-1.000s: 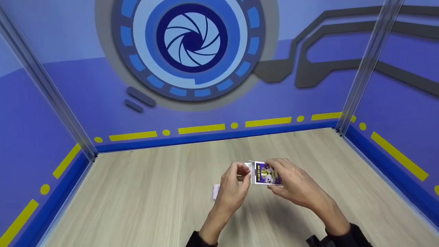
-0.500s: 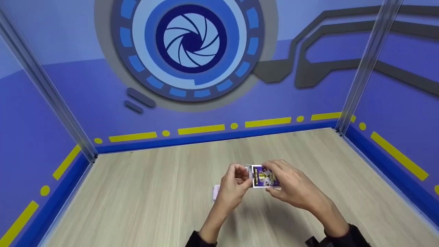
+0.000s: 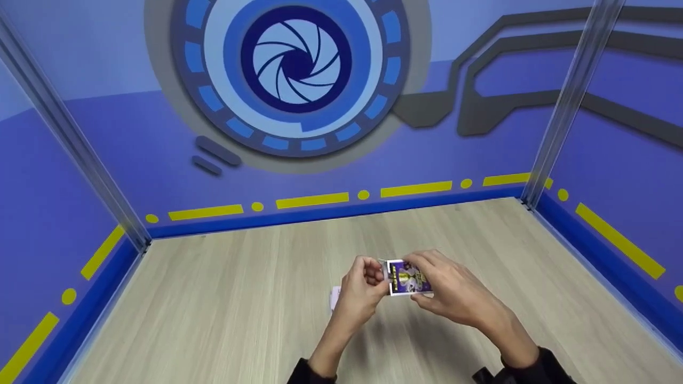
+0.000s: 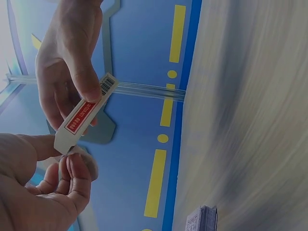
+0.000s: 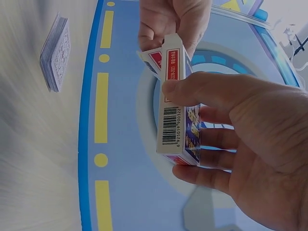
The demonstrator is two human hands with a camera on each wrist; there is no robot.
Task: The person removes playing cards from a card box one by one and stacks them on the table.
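Nearest the camera, the right hand (image 3: pixel 453 296) is grasping a small purple-printed cardboard playing-card box (image 3: pixel 406 277) above the pale wood-grain desk (image 3: pixel 213 320), with the thumb (image 5: pixel 211 91) laid along the white barcoded side and the other fingers wrapped under the opposite face. The left hand (image 3: pixel 363 288) is pinching the box's open end, where the red-and-white tuck flap (image 5: pixel 156 57) is sticking out between its fingertips (image 4: pixel 79 163).

Compared with a second ago, the two hands are sitting closer together and a little lower over the desk, and less of the box's printed face is showing between them: the white flap that was standing clear at the box's left end is now mostly covered by the left hand's fingers. Judging from that, the flap is being worked at the mouth of the box, though whether it is going in or coming out cannot be told from these views.

Just beyond and to the left of the left hand, a squared stack of patterned-back playing cards (image 5: pixel 55 53) is lying on the desk, apart from the box and touched by neither hand; it is lying in the same place as before. Farther back, the blue wall with yellow dashes (image 3: pixel 312 201) is closing off the desk's far edge.
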